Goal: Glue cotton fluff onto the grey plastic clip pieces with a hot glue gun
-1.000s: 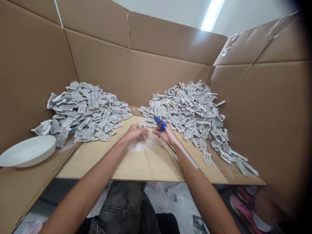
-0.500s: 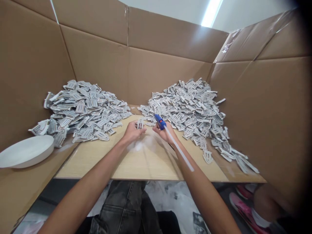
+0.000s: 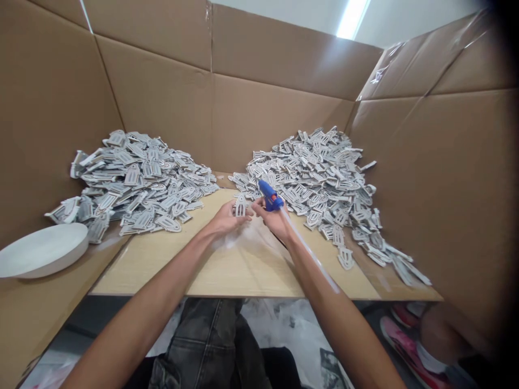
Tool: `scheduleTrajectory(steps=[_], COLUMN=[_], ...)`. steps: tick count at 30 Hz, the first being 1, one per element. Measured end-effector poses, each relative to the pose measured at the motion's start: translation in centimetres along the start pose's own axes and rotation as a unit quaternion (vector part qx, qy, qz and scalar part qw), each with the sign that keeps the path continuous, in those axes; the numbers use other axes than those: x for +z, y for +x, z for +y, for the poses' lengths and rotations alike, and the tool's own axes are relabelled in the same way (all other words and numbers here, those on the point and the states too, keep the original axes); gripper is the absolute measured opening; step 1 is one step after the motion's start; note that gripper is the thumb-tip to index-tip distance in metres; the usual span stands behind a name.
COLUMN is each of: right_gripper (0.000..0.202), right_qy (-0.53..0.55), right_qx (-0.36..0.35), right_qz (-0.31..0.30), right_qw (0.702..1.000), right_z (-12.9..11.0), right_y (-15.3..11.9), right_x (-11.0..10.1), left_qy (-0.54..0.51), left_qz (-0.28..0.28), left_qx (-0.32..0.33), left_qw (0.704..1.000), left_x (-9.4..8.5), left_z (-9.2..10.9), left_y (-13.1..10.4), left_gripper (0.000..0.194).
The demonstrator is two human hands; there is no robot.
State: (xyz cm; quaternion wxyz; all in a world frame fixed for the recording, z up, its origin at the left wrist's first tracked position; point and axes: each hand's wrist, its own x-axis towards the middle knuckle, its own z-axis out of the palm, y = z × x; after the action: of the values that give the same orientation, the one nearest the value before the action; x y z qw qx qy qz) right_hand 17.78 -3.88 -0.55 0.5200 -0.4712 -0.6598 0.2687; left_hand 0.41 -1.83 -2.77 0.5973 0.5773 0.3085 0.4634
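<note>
Between the fingers of my left hand [image 3: 225, 219] is a small grey-white slotted piece [image 3: 240, 206] with an arched top, held upright over the board. My right hand [image 3: 274, 220] is wrapped round a blue hot glue gun [image 3: 270, 195], its nozzle pointing up and away to the left. A long translucent glue stick [image 3: 310, 251] sticks out of the gun's back and lies along my right forearm. The two hands are close together, with the gun just right of the piece. A wispy white clump [image 3: 239, 237] shows on the board below them.
Heaps of similar slotted pieces lie at the left [image 3: 141, 178] and right [image 3: 312, 173]. A white bowl [image 3: 44, 251] stands far left. Cardboard walls [image 3: 279, 119] enclose the wooden board [image 3: 243, 275] on three sides. Another person's leg and pink shoe [image 3: 405, 340] show below right.
My left hand has moved slightly right with the slotted piece. The glue gun has turned a little and shifted slightly right in my right hand, and the hands are nearer each other.
</note>
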Motion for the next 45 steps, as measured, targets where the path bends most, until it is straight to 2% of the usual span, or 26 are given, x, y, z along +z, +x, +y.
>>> scheduleTrajectory(steps=[4,12,23,29,32,35,38,39,42,45], right_gripper=[0.025,0.022,0.024,0.03,0.038,0.044,0.053,0.055,0.056,0.051], right_qy=[0.061,0.035,-0.061,-0.111,-0.122,-0.112,-0.095,-0.1,-0.128,-0.139], right_qx=[-0.003,-0.046,-0.054,-0.055,-0.085,-0.083,-0.007,0.013,0.031,0.033], right_qz=[-0.01,-0.026,0.003,0.046,0.057,0.033,-0.01,-0.026,-0.072,-0.088], right_qw=[0.998,0.998,0.997,0.991,0.987,0.99,0.995,0.995,0.989,0.986], right_z=[-0.8,-0.2,0.1,0.6,0.5,0.3,0.1,0.1,-0.1,-0.5], right_y=[-0.4,-0.9,-1.3,-1.2,-1.1,-1.0,-0.9,-0.9,-1.0,-1.0], right_x=[0.5,0.5,1.0,1.4,1.3,0.6,-0.4,-0.7,-1.1,-1.1], left_qy=[-0.038,-0.021,-0.007,-0.03,-0.029,-0.016,-0.02,-0.027,-0.06,-0.084], left_qz=[-0.033,-0.068,-0.033,-0.013,0.003,0.06,0.099,0.103,0.098,0.09], left_qx=[0.012,0.036,0.028,0.003,-0.002,-0.003,0.012,0.021,0.039,0.042], left_qw=[0.999,0.997,0.999,0.999,1.0,0.998,0.995,0.994,0.993,0.992], left_x=[0.3,0.0,0.4,0.7,0.8,0.6,0.0,-0.2,-0.5,-0.4], left_z=[0.1,0.1,-0.4,-0.9,-0.5,-0.1,0.1,0.1,0.2,0.3], left_y=[0.0,0.2,0.4,0.5,0.4,0.5,0.7,0.8,1.0,1.0], left_gripper=[0.053,0.05,0.042,0.023,0.018,0.014,0.007,0.003,0.016,0.023])
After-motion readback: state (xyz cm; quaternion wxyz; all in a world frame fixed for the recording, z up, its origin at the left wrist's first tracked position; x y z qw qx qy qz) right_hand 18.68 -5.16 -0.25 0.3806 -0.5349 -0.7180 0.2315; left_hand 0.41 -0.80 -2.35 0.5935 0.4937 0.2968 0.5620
